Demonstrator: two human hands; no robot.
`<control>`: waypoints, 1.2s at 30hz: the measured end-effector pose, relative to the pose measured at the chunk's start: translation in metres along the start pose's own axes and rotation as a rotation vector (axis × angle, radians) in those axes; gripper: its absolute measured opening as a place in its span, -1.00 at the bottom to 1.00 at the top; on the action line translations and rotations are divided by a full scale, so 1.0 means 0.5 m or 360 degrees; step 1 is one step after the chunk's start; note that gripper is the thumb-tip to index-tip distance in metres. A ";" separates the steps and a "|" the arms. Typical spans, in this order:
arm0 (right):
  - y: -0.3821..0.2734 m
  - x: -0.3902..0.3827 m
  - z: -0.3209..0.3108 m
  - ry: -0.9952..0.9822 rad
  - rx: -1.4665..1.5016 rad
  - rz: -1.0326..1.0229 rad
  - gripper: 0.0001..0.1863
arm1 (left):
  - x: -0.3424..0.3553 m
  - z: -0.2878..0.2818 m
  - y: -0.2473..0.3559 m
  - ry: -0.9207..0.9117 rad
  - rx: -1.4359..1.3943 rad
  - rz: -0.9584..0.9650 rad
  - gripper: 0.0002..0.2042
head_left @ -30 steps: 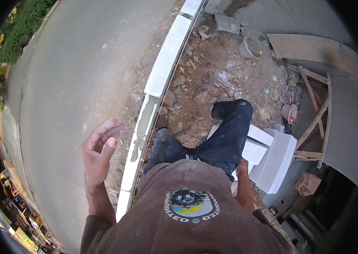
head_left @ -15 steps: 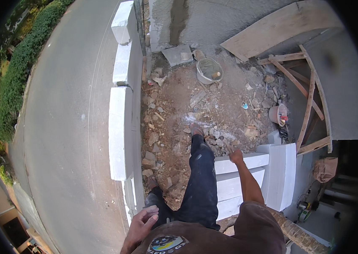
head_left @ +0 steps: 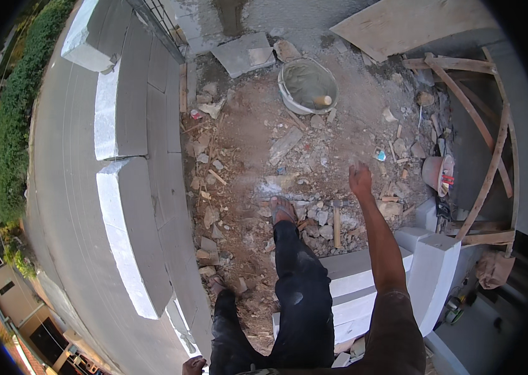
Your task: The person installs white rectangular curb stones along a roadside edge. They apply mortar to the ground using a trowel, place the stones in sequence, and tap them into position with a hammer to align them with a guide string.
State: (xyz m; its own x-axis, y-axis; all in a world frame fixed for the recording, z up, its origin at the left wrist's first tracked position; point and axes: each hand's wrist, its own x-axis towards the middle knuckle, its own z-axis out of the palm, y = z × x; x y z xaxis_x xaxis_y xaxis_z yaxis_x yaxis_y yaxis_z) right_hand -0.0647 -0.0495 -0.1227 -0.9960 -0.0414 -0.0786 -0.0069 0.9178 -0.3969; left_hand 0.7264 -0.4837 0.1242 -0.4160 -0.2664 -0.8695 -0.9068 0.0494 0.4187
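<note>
My right hand [head_left: 360, 180] reaches forward over the rubble, its fingers apart and holding nothing. Nearer to me, a hammer [head_left: 337, 227] lies among broken stones, its wooden handle pointing back toward my legs. Ahead stands a white bucket [head_left: 285, 94] of wet grey mortar, with a wooden tool handle [head_left: 322, 100] sticking out of the mix. At the lower edge my left hand [head_left: 194, 365] shows only in part, beside the low block wall [head_left: 164, 212]; its fingers are mostly cut off.
White blocks [head_left: 364, 275] form a low wall on my right. A smaller bucket [head_left: 432, 172] stands beyond it, next to a wooden frame [head_left: 485, 172]. A flat slab [head_left: 242, 55] lies at the back near the plastered wall. Broken stones and wood scraps cover the ground around my feet.
My right hand has let go of the hammer, which now lies on the rubble, and has moved forward. My left hand has dropped toward the lower edge. The view has shifted forward.
</note>
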 end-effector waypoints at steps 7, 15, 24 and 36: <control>-0.287 0.485 -0.011 -0.0614 0.0249 0.0596 -0.43 | -0.002 0.060 0.168 0.0090 -0.0435 -0.0807 -0.59; -0.321 0.596 0.051 -0.1382 -0.0455 0.0230 -0.68 | -0.132 0.161 0.156 0.0241 -0.0676 -0.1036 -0.62; -0.211 0.570 0.105 -0.0559 -0.1080 -0.0714 -0.77 | -0.069 0.197 0.095 0.0071 -0.0495 -0.0856 -0.55; -0.267 0.435 0.105 -0.0484 -0.0109 -0.0190 -0.68 | -0.100 0.166 0.005 -0.0009 0.0134 -0.0241 -0.51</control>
State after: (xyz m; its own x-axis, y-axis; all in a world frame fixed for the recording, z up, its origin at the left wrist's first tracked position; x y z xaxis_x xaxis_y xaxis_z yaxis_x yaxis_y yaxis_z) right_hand -0.2760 -0.2017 -0.1350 -0.9158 -0.2568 -0.3088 -0.1381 0.9233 -0.3583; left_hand 0.7391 -0.3903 0.1468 -0.2743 -0.2718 -0.9225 -0.9616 0.0895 0.2595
